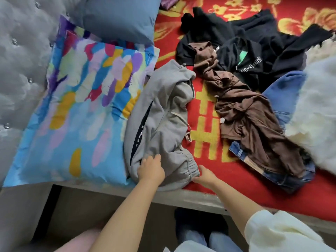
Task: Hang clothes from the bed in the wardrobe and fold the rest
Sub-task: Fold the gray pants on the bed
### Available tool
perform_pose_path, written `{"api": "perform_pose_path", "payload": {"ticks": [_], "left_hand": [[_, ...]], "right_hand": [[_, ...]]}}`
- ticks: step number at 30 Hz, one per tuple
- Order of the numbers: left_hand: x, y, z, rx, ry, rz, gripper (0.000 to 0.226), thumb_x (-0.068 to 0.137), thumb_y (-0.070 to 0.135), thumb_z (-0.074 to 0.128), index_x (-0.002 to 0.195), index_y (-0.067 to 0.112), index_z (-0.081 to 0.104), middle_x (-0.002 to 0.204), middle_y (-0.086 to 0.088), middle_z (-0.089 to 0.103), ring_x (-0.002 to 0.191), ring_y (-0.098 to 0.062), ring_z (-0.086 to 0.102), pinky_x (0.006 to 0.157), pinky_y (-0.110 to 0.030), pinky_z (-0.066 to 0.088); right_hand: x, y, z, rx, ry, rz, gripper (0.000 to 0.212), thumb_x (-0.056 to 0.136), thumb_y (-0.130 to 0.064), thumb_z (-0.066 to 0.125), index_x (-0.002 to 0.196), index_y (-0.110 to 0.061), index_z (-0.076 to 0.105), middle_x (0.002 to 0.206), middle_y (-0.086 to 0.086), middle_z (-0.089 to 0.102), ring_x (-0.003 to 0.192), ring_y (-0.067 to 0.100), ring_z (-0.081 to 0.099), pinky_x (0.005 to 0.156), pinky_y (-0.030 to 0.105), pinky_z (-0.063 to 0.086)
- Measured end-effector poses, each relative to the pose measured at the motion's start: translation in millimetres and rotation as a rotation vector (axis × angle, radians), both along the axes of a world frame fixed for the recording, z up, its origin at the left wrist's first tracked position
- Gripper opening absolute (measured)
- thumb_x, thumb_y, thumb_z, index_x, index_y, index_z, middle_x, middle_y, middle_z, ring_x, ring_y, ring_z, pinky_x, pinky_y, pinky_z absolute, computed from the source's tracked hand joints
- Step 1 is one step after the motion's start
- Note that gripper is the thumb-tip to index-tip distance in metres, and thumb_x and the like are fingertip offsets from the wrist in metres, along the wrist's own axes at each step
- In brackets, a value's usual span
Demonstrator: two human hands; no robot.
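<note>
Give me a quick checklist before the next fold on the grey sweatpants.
1. Left hand on the grey sweatpants: ok, it lies on the fabric near the waistband.
2. Right hand at the elastic waistband: ok, touching its edge; firm grip cannot tell.
3. Sweatpants flat: not ok, bunched and creased.
4. Drawstring tucked in: not ok, it trails onto the red blanket.
5. Sweatpants free of the brown garment: ok, a gap of blanket shows.
6. Sweatpants fully on the bed: not ok, partly over the colourful pillow.
</note>
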State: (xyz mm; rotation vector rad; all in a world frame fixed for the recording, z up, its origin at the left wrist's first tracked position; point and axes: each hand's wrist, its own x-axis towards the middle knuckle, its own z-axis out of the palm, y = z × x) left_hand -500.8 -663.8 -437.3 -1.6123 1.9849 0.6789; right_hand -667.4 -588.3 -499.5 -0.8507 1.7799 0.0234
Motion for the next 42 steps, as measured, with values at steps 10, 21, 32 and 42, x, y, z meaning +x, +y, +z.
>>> {"api": "perform_pose_path", "payload": {"ticks": [10,21,32,42], "left_hand": [[4.7,8.7,-65.3,0.017,0.020,-0.033,0.058,0.094,0.028,0.045,0.145,0.023,0.018,0.150,-0.001,0.024,0.140,-0.020,0.019,0.108,-0.038,0.026],[-41.9,-18.5,4.6,-0.109,0.197,0.033,0.076,0.090,0.024,0.053,0.148,0.020,0.003,0.155,-0.004,0.003,0.142,-0.022,0.006,0.112,-0.035,0.020],[-172.6,-41.5,141.4,-0.088,0.803,-0.128,0.055,0.089,-0.003,0.040,0.141,0.013,0.034,0.134,-0.012,0.048,0.101,-0.023,0.053,0.083,-0.025,0.040],[-278.4,13.9,239.4,0.084,1.193,-0.306,0.097,0.079,0.006,0.068,0.130,0.049,-0.001,0.145,0.002,0.026,0.124,-0.011,0.036,0.094,-0.027,0.038]], "right_hand": [[10.5,3.8,-58.9,0.015,-0.181,-0.389,0.018,0.079,0.004,0.060,0.092,-0.008,0.063,0.094,0.007,0.061,0.088,0.019,0.053,0.073,0.031,0.048],[-64.1,-8.3,91.6,-0.474,-0.059,0.042,0.020,0.081,0.007,0.049,0.083,-0.009,0.060,0.083,0.000,0.056,0.082,0.017,0.050,0.061,0.013,0.033],[-177.3,35.8,295.9,-0.983,0.636,0.842,0.035,0.035,0.008,0.073,0.049,-0.014,0.050,0.052,-0.003,0.047,0.048,0.018,0.049,0.045,0.020,0.029],[-251.2,98.8,429.1,-1.665,1.172,0.586,0.028,0.071,-0.001,0.047,0.076,-0.018,0.068,0.075,-0.001,0.062,0.080,0.014,0.046,0.078,0.034,0.032]]}}
